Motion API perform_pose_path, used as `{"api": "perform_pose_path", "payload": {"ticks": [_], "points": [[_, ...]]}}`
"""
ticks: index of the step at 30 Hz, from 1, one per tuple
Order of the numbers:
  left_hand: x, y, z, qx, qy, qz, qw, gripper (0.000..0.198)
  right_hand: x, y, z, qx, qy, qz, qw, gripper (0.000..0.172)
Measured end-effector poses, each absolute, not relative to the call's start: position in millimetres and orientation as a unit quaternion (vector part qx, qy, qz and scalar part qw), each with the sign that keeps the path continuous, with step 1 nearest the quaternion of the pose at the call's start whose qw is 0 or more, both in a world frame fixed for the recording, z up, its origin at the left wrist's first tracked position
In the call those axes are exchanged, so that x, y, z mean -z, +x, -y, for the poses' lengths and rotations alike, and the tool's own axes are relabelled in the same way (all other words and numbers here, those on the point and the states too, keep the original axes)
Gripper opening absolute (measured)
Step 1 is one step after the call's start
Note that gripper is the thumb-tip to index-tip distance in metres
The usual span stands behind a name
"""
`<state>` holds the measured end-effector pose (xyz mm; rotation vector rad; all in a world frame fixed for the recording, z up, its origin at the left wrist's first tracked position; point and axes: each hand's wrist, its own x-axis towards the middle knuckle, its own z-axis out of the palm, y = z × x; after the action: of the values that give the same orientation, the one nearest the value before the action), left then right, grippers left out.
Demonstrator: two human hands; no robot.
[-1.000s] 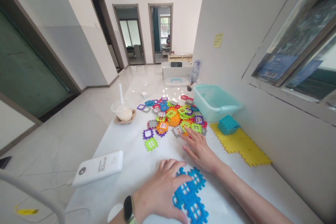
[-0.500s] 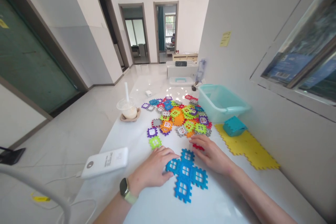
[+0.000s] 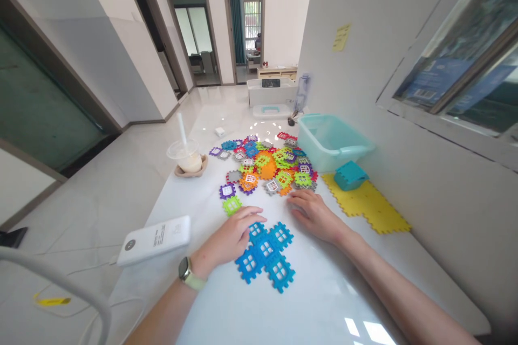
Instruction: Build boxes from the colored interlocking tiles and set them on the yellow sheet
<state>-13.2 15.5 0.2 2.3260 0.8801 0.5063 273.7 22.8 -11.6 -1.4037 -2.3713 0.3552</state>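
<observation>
A flat cross of blue interlocking window tiles point(image 3: 263, 257) lies on the white table, its arms pointing diagonally. My left hand point(image 3: 230, 237) is at its upper left, fingers stretched over the far-left tile's edge and thumb beside it. That hand looks open; whether it touches the tile I cannot tell. To the right of the cross, my right hand point(image 3: 313, 215) rests low over the table with loosely extended fingers. Its fingertips are just short of the heap of colourful window tiles point(image 3: 267, 164). A lime green tile point(image 3: 232, 205) lies just beyond my left hand.
A teal bin point(image 3: 332, 143) stands at the back right. Before it, a teal box point(image 3: 351, 175) sits on a yellow jigsaw-edged panel point(image 3: 374, 210). At left are a drink cup point(image 3: 188, 159) in a holder and a white power bank point(image 3: 156, 240) with a cable.
The blue cross has turned and shifted left, with my left hand over its far-left tile. The red tile seen under my right hand is no longer visible there. The camera view has tilted down.
</observation>
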Motion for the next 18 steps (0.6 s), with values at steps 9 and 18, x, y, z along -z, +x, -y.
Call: {"api": "perform_pose_path", "payload": {"ticks": [9, 18], "points": [[-6.8, -8.5, -11.2, -0.161, 0.872, -0.373, 0.273, 0.047, -2.3, 264.0, -7.3, -0.230, -0.421, 0.868, 0.127, 0.053], [-1.2, -6.1, -13.3, -0.211, 0.851, -0.372, 0.306, 0.049, -4.3, 255.9, -3.6, -0.254, -0.418, 0.864, 0.119, 0.051]]}}
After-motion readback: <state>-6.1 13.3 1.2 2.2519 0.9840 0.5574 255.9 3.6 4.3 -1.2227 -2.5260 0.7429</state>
